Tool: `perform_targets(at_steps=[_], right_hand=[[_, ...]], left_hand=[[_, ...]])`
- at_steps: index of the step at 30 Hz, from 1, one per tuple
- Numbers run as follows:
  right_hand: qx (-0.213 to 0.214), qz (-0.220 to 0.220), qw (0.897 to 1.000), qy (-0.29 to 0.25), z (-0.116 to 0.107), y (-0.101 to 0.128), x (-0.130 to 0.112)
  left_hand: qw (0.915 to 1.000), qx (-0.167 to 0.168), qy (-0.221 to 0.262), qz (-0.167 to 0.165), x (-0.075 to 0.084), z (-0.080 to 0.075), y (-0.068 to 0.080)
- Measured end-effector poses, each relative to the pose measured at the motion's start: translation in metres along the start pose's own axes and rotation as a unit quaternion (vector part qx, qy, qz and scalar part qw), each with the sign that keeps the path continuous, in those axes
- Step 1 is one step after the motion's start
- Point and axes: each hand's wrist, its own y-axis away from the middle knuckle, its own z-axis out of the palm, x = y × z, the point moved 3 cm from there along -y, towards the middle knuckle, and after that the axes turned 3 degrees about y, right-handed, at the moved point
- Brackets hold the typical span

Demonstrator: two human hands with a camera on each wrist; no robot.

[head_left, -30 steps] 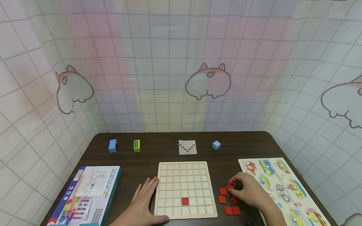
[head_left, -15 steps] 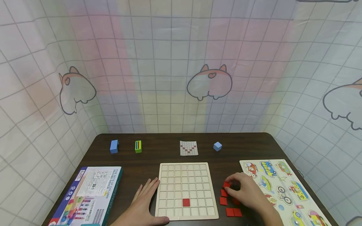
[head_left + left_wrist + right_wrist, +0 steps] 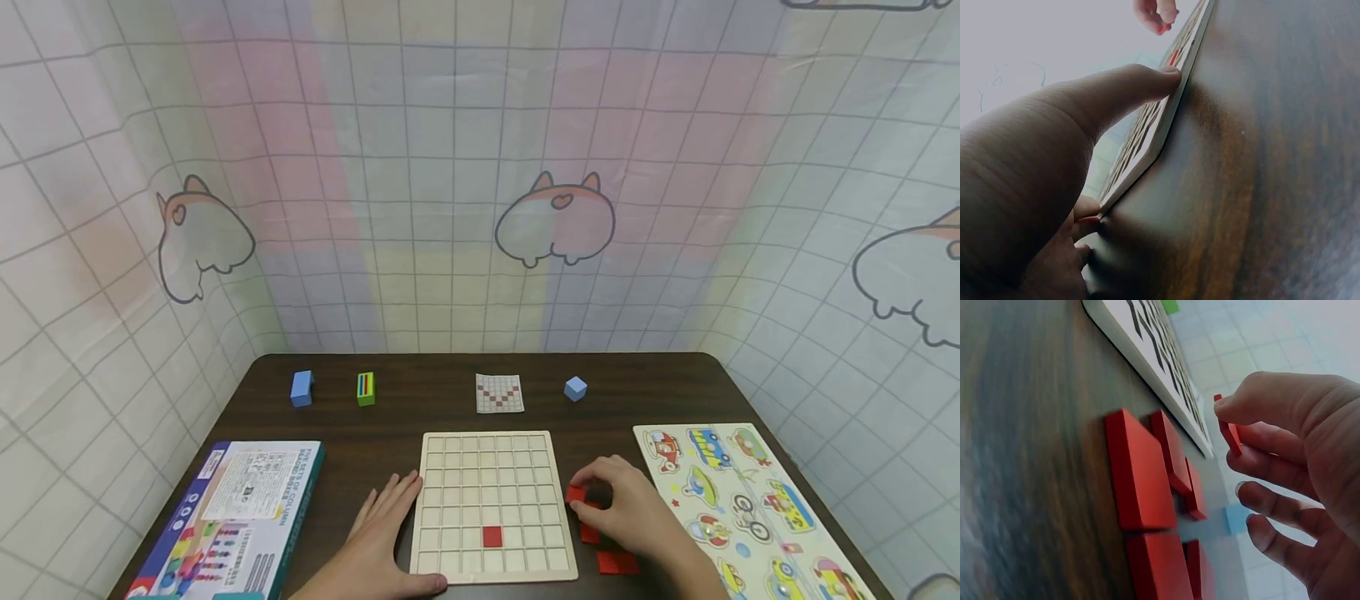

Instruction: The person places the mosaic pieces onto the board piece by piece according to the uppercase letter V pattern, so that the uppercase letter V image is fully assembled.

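A pale wooden grid board [image 3: 480,471] lies flat mid-table, with one red tile [image 3: 492,537] in a cell of its lower part. Spread out at the board's near left corner, my left hand [image 3: 378,537] touches the left side with its fingertips and the near edge with its thumb. Between thumb and fingers, my right hand [image 3: 626,508] pinches a red square tile [image 3: 1230,434], raised off the table just right of the board. Several loose red tiles [image 3: 1141,475] lie below that hand, some partly hidden by it in the head view.
Behind the board lies a small pattern card [image 3: 499,393], with a blue cube [image 3: 575,389] to its right. A green striped block [image 3: 365,389] and a blue block [image 3: 302,389] stand back left. A box [image 3: 232,517] flanks the left, a picture puzzle board [image 3: 742,508] the right.
My right hand has picked up a red tile from the loose ones and moved left with it, close to the board's right edge. The left hand stays in place.
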Motion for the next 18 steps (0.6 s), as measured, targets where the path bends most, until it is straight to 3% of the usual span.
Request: perform_targets(at_steps=[18], right_hand=[[-0.044,-0.025,0.999,-0.015,0.014,-0.014,-0.037]], left_hand=[[0.9998,-0.006,0.005,-0.017,-0.006,0.003,-0.003]])
